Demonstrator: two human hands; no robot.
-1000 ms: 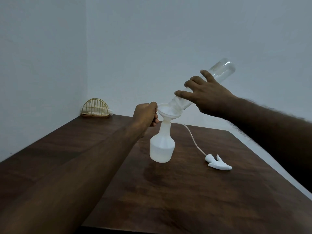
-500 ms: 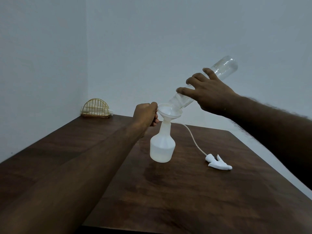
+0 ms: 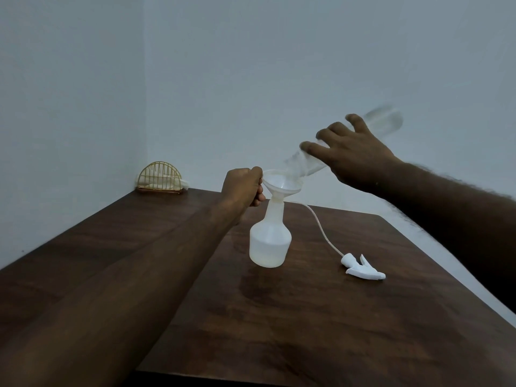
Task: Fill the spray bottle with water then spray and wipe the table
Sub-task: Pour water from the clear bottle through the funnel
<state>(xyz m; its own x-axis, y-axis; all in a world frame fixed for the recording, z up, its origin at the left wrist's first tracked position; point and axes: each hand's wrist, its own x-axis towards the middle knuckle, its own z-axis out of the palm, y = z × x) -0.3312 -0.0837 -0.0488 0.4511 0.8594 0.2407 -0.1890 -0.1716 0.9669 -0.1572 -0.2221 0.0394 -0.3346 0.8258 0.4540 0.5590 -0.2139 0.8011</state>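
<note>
While a white spray bottle (image 3: 270, 241) stands near the middle of the dark wooden tabletop (image 3: 321, 317), the left hand (image 3: 244, 188) pinches the rim of a funnel (image 3: 282, 186) seated in its neck, likely to steady it. The right hand's (image 3: 353, 155) grip wraps a tilted clear bottle (image 3: 386, 122), mouth over the funnel for pouring. A detached spray head (image 3: 363, 268) lies beside the bottle.

place: plain home room | cues: dark wooden table (image 3: 307, 317) in bare white corner; wire napkin holder (image 3: 159, 175)
</note>
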